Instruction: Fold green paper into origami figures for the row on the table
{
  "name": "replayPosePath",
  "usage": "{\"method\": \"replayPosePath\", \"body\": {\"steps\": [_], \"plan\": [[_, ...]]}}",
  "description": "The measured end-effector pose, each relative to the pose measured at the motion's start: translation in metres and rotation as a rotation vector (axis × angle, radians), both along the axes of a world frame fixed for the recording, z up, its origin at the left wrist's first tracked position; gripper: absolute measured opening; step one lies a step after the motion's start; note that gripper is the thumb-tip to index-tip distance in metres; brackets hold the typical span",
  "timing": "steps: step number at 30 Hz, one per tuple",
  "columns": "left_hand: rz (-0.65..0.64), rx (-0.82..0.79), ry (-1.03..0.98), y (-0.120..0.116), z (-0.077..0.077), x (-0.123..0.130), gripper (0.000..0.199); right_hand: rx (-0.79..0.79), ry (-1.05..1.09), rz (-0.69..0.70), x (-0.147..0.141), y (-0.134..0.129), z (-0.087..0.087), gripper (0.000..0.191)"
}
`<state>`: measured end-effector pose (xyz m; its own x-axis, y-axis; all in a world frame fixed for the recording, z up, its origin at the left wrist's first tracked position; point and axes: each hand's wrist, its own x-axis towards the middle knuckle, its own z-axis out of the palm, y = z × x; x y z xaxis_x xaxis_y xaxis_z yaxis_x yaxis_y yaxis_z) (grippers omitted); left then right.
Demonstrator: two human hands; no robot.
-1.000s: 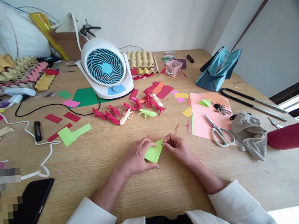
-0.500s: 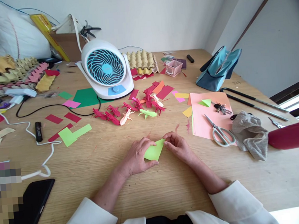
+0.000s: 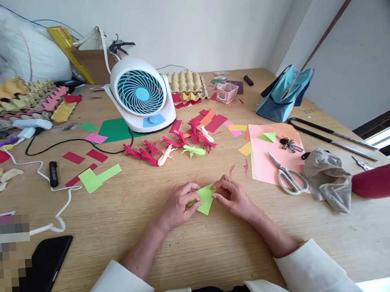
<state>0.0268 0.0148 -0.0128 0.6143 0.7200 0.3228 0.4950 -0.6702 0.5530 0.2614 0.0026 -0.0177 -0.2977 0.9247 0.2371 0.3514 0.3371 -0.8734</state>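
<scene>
In front of the white fan (image 3: 142,94), at the person's side of the table (image 3: 179,255), lies a small piece of light green paper (image 3: 206,201) with both hands on it. The left hand (image 3: 179,205) has thumb and fingers closed on the paper's left part, the thumb lying over its face. The fingers of the right hand (image 3: 236,199) are bent, tips only slightly apart, touching the paper's right corner; whether they pinch it I cannot tell. Between the fan and the hands stretches a cluster of red folded figures (image 3: 194,127), and a light green figure (image 3: 194,151) sits among them. To the right of the fan and nearer the person, grey-handled scissors (image 3: 282,169) lie partly on a peach sheet (image 3: 260,159). A dark green sheet (image 3: 113,131) lies beside the fan's base, on its left.
</scene>
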Motion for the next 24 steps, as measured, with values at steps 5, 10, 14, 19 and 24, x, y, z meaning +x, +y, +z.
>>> {"method": "replayPosePath", "body": {"steps": [5,10,14,19,24], "plan": [[-0.014,-0.05,-0.019,0.003,-0.005,0.0,0.015,0.045,-0.058,-0.029,0.003,0.002,-0.002,0.015],[-0.007,-0.071,-0.035,0.006,-0.006,0.001,0.031,0.093,-0.06,-0.073,0.005,0.004,-0.002,0.015],[0.013,-0.06,-0.02,0.007,-0.005,0.0,0.032,0.076,-0.025,-0.048,0.005,0.004,0.0,0.019],[0.024,-0.003,0.024,0.006,-0.003,0.002,0.031,-0.113,0.013,-0.021,-0.001,0.001,-0.002,0.02],[0.045,0.053,0.004,-0.001,0.004,0.007,0.013,-0.203,0.123,-0.127,-0.006,0.002,-0.007,0.018]]}}
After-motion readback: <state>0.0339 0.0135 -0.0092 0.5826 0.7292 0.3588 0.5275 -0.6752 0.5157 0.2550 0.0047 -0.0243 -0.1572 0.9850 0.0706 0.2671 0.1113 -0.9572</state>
